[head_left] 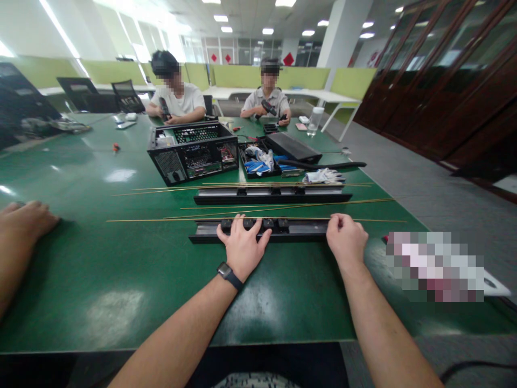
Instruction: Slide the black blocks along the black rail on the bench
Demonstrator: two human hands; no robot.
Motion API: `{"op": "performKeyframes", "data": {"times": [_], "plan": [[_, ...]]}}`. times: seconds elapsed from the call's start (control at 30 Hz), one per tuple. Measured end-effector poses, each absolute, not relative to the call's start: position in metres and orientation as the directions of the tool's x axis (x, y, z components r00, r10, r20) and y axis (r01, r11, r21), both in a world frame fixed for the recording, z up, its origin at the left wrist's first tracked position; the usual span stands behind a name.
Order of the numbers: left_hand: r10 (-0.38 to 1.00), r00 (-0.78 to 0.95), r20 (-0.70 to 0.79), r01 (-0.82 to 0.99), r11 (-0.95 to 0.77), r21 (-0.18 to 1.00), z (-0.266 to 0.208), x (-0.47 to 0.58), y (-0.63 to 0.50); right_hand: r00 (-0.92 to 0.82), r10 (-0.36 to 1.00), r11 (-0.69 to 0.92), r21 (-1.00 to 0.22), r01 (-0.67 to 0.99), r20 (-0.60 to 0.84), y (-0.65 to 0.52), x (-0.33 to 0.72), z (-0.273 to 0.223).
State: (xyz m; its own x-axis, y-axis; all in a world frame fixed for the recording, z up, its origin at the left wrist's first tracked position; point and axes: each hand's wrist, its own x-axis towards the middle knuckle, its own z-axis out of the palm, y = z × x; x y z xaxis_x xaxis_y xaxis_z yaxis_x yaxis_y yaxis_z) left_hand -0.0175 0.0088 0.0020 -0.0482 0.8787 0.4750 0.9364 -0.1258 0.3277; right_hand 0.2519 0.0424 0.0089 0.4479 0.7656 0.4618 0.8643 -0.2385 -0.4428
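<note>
Across the green table in front of me lies a black channel rail [203, 237] with several small black blocks [283, 223] sitting in its groove. My left hand [244, 247], wearing a watch at the wrist, rests with spread fingers on the rail and blocks. At the rail's right end, the fingers of my right hand [346, 236] are pinched together on a thin golden rod [139, 220]. This rod runs lengthwise along the rail's far side and sticks out past both ends. My right fingertips partly hide the pinch point.
Beyond lies a second black rail [250, 199] with more golden rods around it. Farther back are an open computer case [191, 153], a tray with gloves [258, 161] and two people with power tools. Another person's hand [30, 221] rests at left; a blurred item lies right.
</note>
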Motion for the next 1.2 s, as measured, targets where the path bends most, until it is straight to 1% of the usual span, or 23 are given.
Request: {"op": "performKeyframes", "data": {"times": [0.5,0.73,0.9,1.07,1.2], "plan": [[0.883,-0.043,0.468,0.939,-0.125,0.322,0.005,-0.017,0.007,0.499,0.732,-0.309,-0.426,0.850,0.464,0.043,0.255,0.010],[0.880,-0.047,0.472,0.939,-0.122,0.321,0.002,-0.017,0.008,0.484,0.710,-0.274,-0.432,0.859,0.511,0.045,0.260,0.005],[0.886,-0.047,0.461,0.943,-0.113,0.313,0.004,-0.017,0.008,0.500,0.715,-0.296,-0.436,0.850,0.490,0.045,0.262,0.005],[0.895,-0.054,0.443,0.942,-0.102,0.320,0.007,-0.016,0.007,0.487,0.725,-0.282,-0.436,0.855,0.487,0.044,0.260,0.005],[0.895,-0.053,0.444,0.941,-0.104,0.321,0.006,-0.017,0.007,0.443,0.746,-0.219,-0.445,0.868,0.498,0.043,0.253,0.004]]}}
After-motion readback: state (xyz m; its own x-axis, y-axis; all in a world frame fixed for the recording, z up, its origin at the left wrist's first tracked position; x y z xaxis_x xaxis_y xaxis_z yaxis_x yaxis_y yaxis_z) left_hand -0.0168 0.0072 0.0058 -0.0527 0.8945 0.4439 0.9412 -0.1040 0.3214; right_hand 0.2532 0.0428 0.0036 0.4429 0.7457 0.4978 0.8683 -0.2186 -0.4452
